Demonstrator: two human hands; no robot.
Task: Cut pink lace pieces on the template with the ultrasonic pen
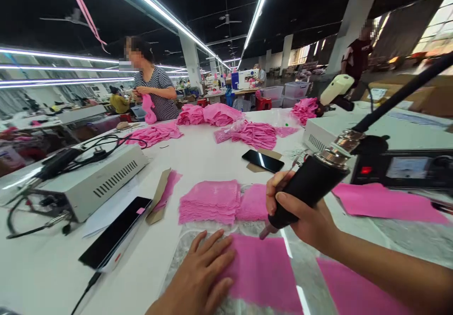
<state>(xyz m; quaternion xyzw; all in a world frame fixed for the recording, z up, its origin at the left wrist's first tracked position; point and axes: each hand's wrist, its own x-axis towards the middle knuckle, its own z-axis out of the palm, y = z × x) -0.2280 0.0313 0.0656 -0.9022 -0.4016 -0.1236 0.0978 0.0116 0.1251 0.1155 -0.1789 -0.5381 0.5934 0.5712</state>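
My right hand (304,211) is wrapped round a black handheld ultrasonic welder (307,183), its thick cable rising to the upper right. The metal tip points down at the top edge of a flat pink fabric piece (262,268); whether it touches the cloth I cannot tell. My left hand (201,277) lies flat with fingers spread, over the left side of this piece. Just beyond stands a neat stack of pink fabric pieces (210,202), with a second pink stack (253,202) beside it, partly behind my right hand.
A grey box with a vented side (106,183) and a large phone (116,230) lie left. Farther back are a smaller phone (264,160) and pink fabric heaps (255,135). A power unit (406,169) stands right. Across the table, a person in stripes (159,93) holds pink cloth.
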